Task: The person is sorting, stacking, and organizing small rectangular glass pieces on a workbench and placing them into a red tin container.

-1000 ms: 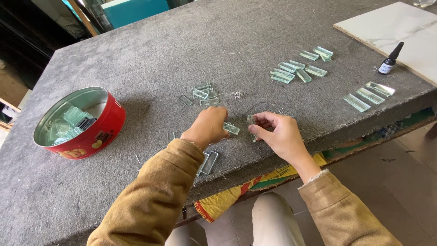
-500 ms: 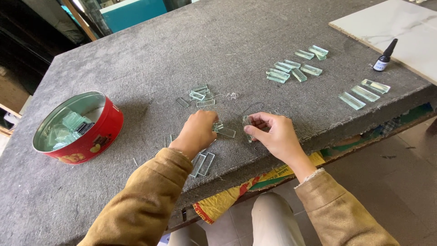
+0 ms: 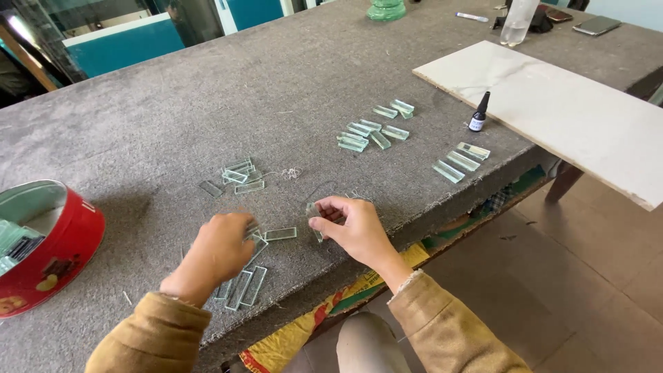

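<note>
My right hand (image 3: 352,229) pinches a small clear glass strip (image 3: 314,215) upright between thumb and fingers, just above the grey felt table (image 3: 173,110). My left hand (image 3: 219,250) rests knuckles-up on a cluster of glass strips (image 3: 243,287) near the table's front edge, fingers curled over one of them; whether it grips a strip is hidden. One strip (image 3: 280,234) lies flat between the two hands. A thin wire loop (image 3: 319,186) lies just beyond the right hand.
A red round tin (image 3: 48,242) holding glass strips stands at far left. More strip groups lie mid-table (image 3: 238,176), centre right (image 3: 369,131) and near the edge (image 3: 459,160). A small dark dropper bottle (image 3: 477,117) stands by a white marble slab (image 3: 573,110).
The left hand has moved left and toward me, away from the right hand, onto the strips near the table edge. The right hand keeps its strip. The view has tilted up.
</note>
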